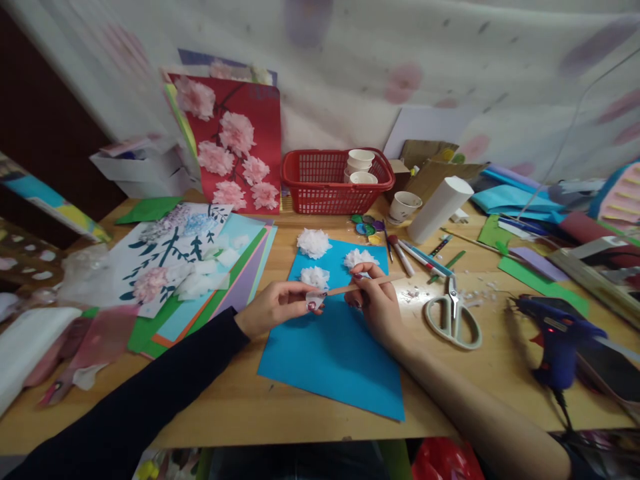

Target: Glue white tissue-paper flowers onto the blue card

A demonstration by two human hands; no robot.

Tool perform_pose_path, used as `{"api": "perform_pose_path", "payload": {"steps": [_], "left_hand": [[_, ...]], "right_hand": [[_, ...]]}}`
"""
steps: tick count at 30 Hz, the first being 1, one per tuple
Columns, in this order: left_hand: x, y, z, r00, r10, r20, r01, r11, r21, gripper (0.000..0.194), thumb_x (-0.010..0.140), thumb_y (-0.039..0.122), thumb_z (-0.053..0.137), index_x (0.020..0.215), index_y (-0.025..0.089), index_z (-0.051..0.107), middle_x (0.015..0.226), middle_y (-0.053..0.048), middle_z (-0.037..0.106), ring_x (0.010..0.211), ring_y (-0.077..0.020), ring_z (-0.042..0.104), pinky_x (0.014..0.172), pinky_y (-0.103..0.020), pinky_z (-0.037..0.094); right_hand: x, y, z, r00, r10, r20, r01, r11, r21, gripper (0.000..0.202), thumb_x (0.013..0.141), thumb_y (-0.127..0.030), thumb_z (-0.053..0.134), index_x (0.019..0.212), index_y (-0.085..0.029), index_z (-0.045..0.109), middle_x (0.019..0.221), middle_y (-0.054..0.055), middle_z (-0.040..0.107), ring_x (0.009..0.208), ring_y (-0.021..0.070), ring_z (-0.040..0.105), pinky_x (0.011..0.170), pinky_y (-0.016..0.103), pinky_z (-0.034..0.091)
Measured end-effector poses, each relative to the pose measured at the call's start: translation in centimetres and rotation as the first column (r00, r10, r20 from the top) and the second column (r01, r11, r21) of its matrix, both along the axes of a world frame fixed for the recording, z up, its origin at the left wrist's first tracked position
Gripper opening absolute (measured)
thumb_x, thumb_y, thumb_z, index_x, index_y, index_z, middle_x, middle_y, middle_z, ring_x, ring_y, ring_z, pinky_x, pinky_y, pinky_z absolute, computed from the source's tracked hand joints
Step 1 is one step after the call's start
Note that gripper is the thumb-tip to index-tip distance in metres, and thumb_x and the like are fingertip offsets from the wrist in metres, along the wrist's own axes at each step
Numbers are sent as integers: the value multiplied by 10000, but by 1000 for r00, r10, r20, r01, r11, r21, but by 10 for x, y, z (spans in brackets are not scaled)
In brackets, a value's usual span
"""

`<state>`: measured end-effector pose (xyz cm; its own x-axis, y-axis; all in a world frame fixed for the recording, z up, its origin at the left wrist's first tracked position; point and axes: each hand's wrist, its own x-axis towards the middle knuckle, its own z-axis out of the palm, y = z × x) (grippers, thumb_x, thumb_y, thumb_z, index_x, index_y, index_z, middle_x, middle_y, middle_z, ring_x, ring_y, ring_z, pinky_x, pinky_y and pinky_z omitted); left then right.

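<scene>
My left hand (283,305) pinches a small white piece of tissue paper (315,299) between thumb and fingertips. A thin wooden stick (345,289) is gripped like a pencil in my right hand (375,300), its tip touching the tissue piece. Below both hands lies a sheet of blue paper (335,360) on the table. Three fluffy white paper flowers, one at the top left (313,243), one at the right (361,259) and one lower left (315,276), sit on its upper part; the right one is partly behind my right hand.
Scissors (453,319) and a blue glue gun (555,340) lie at the right. At the back stand a red basket (320,200) with paper cups, a white paper roll (440,210) and a red card with pink flowers (270,133). Coloured sheets (245,267) cover the left.
</scene>
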<state>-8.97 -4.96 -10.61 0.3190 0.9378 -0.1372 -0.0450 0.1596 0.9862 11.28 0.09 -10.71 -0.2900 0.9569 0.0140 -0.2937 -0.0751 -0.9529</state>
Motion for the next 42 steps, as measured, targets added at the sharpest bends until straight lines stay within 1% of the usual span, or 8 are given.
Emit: {"api": "perform_pose_path", "payload": {"steps": [9,13,18,22,27,35,38,42], "left_hand": [[3,4,-6,985,111,-129,-105,993,55,292,811,302,679,1050,137,652,934,-88,780,875,-209,739,896,-376,548],[1,4,-4,949,208,-239,-174,972,157,178,828,309,644,923,177,572,865,-55,763,843,-200,729,825,-339,549],[3,1,5,906,225,-357,-109,942,316,156,838,325,606,846,172,636,1024,-86,726,924,-194,684,782,-295,543],[7,-3,9,903,186,-387,-41,935,353,151,838,296,588,782,166,641,1146,-105,683,957,-186,664,705,-252,536],[9,-5,5,914,177,-364,-78,959,272,173,782,333,640,735,168,620,898,-70,711,803,-172,664,703,-279,537],[13,-5,0,978,153,-142,-158,987,-25,265,670,287,779,672,176,538,717,-47,732,669,-173,707,651,-295,558],[11,-4,1,982,171,-84,-176,982,-65,301,644,241,810,768,175,544,691,-28,737,640,-176,711,635,-304,564],[9,-2,2,984,173,-45,-175,983,-60,362,675,225,797,965,164,588,751,-24,757,707,-185,729,713,-324,572]], "right_hand": [[0,-4,2,997,-4,73,-1,998,63,137,789,-335,578,858,-222,547,429,-105,419,425,107,386,472,265,253],[0,-4,1,998,0,69,-3,999,52,144,778,-337,583,855,-222,545,439,-112,398,419,101,373,469,262,251],[1,-5,3,996,-4,90,-2,998,59,147,783,-347,575,855,-222,544,434,-108,404,419,104,376,471,263,249],[0,-5,4,997,10,70,-14,998,59,141,781,-339,579,852,-224,541,425,-106,411,415,106,371,470,264,250],[0,-6,3,998,45,40,-47,997,53,139,789,-347,590,845,-228,545,424,-105,398,421,107,366,483,265,266],[-1,-9,4,993,117,0,-116,992,46,125,816,-352,581,853,-236,552,421,-100,401,425,116,368,495,272,297],[-1,-7,4,993,108,-47,-106,994,37,111,799,-337,583,842,-239,552,409,-106,377,413,116,356,496,274,315],[1,-2,1,992,-1,-125,1,1000,-1,73,765,-266,585,823,-243,546,399,-112,359,411,109,331,498,264,319]]}}
